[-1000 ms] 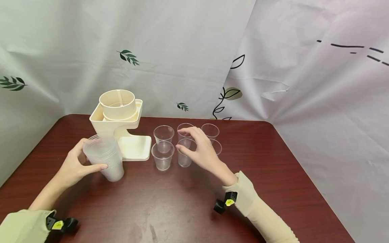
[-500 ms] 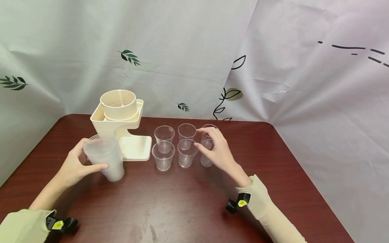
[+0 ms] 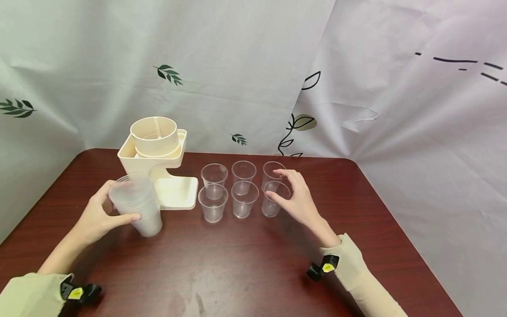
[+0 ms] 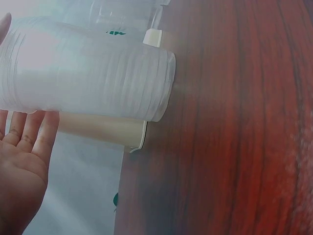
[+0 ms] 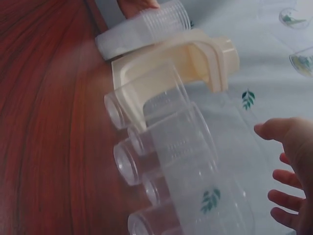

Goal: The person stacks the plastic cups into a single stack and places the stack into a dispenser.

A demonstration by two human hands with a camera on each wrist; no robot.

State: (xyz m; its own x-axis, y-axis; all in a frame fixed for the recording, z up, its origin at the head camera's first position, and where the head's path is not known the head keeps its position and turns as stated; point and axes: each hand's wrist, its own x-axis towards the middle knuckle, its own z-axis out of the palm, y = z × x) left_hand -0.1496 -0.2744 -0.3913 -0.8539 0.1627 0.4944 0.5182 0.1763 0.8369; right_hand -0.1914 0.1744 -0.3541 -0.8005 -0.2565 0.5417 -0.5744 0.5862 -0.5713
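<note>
My left hand [image 3: 97, 216] grips a tall stack of clear plastic cups [image 3: 138, 204] from the left, thumb in front. In the left wrist view, the palm and fingers lie against the stack [image 4: 93, 71]. Several single clear plastic cups stand upright in two short rows, among them the front left cup [image 3: 213, 208] and the front middle cup [image 3: 242, 204]. My right hand [image 3: 298, 200] hovers over the right-hand column, near the front right cup [image 3: 270, 210], fingers loosely bent. The right wrist view has this hand [image 5: 296, 161] holding nothing, apart from the cups.
A cream cup holder [image 3: 154, 165] with a round top ring and a flat base [image 3: 176, 193] stands behind the stack. The dark red wooden table [image 3: 237, 268] ends at a hanging white curtain [image 3: 237, 79] with leaf prints.
My right hand has moved right, from over the middle cups to the right-hand cups, which show more fully now. My left hand and the stack have stayed in place.
</note>
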